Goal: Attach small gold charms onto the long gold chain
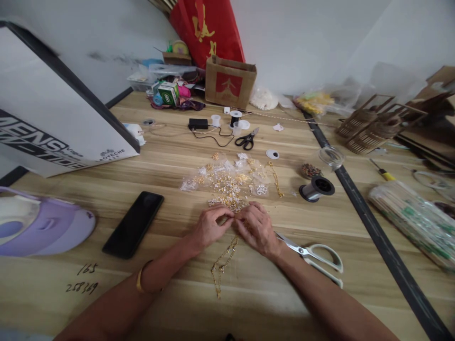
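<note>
My left hand (211, 226) and my right hand (259, 228) meet at the fingertips over the table. Thumb and forefinger of the left are pinched, and the right fingers are curled closed against them. Whatever they pinch is too small to make out. Just below the fingers lies a gold beaded chain (221, 268), its upper end running up towards my right hand. Beyond the fingertips spreads a pile of small gold and silver beads and findings (231, 184), some in clear bags. White-handled scissors (313, 253) lie partly under my right wrist.
A black phone (133, 225) and a purple visor (50, 222) lie left, below a big white box (53, 109). Black-handled scissors (248, 139), a wire spool (316, 188) and a gold chain (276, 180) lie beyond the hands. A paper bag (230, 83) stands behind.
</note>
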Demonstrator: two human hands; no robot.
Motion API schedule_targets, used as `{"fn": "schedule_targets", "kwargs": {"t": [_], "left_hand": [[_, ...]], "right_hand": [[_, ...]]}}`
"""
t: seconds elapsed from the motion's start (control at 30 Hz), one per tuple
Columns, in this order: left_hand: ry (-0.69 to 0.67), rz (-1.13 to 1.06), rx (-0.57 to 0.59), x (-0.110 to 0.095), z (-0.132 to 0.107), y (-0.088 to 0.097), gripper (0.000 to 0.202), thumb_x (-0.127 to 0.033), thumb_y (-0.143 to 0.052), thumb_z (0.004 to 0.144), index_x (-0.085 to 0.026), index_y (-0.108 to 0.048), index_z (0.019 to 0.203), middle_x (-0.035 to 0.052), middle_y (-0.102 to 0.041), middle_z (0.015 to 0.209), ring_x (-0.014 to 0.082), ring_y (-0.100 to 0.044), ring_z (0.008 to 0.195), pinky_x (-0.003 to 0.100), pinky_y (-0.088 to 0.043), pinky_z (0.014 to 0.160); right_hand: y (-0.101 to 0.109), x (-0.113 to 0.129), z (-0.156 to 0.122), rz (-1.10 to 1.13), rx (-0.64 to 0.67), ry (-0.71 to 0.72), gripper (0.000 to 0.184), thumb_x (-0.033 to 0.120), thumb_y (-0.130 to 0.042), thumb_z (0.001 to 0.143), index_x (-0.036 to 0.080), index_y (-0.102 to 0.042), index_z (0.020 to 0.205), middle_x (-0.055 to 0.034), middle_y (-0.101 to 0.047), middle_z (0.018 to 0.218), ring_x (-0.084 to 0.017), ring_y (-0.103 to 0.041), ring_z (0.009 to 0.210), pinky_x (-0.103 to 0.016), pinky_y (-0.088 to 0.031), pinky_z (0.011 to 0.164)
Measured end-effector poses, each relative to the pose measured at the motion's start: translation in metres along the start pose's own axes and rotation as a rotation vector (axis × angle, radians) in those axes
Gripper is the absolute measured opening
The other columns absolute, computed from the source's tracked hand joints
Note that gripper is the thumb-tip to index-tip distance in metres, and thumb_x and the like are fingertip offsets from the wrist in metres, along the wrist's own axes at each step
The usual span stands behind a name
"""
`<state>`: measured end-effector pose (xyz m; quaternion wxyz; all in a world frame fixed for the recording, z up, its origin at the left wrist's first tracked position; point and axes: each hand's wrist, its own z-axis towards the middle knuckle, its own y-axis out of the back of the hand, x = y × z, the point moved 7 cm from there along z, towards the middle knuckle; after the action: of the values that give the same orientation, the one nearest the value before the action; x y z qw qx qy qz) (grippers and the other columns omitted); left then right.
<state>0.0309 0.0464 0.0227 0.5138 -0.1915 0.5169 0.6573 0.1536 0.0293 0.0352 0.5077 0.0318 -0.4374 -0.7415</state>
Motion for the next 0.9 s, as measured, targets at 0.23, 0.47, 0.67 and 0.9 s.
{"fn": "schedule_targets", "kwargs": {"t": [0.23, 0.47, 0.67, 0.9], "left_hand": [[0.036, -0.038, 0.005, 0.0, 0.0, 0.0, 0.011, -0.008, -0.058, 0.074, -0.016, -0.065, 0.072, 0.0059, -0.07, 0.073, 0.016, -0.064, 0.069, 0.027, -0.051, 0.068], [0.255, -0.297, 0.007, 0.019, 0.001, -0.002, 0.004, -0.011, -0.062, 0.072, -0.013, -0.066, 0.072, 0.0061, -0.071, 0.074, 0.0153, -0.066, 0.07, 0.026, -0.054, 0.069], [0.369, -0.407, -0.002, 0.03, 0.001, -0.002, 0.003, -0.013, -0.065, 0.069, -0.012, -0.066, 0.07, 0.0059, -0.07, 0.071, 0.0146, -0.065, 0.068, 0.024, -0.052, 0.068], [0.425, -0.414, 0.016, 0.033, 0.001, -0.002, 0.005, -0.016, -0.066, 0.069, -0.012, -0.068, 0.07, 0.0047, -0.069, 0.068, 0.0137, -0.062, 0.064, 0.022, -0.048, 0.062]], "right_hand": [[-0.001, 0.0, 0.0, -0.001, 0.018, -0.004, 0.009, 0.013, -0.053, 0.086, 0.02, -0.053, 0.092, -0.0027, -0.063, 0.081, -0.015, -0.056, 0.074, -0.041, -0.044, 0.09], [0.0, -0.001, 0.002, 0.025, 0.01, -0.023, 0.007, 0.014, -0.052, 0.087, 0.02, -0.053, 0.089, -0.0022, -0.063, 0.078, -0.015, -0.057, 0.072, -0.04, -0.044, 0.088], [0.0, -0.002, 0.002, 0.044, 0.0, -0.031, 0.007, 0.013, -0.052, 0.087, 0.019, -0.054, 0.088, -0.0029, -0.062, 0.078, -0.015, -0.056, 0.072, -0.038, -0.045, 0.084], [0.001, -0.002, 0.002, 0.047, -0.009, -0.028, 0.007, 0.013, -0.052, 0.086, 0.019, -0.054, 0.088, -0.0027, -0.062, 0.077, -0.015, -0.056, 0.072, -0.037, -0.044, 0.084]]}}
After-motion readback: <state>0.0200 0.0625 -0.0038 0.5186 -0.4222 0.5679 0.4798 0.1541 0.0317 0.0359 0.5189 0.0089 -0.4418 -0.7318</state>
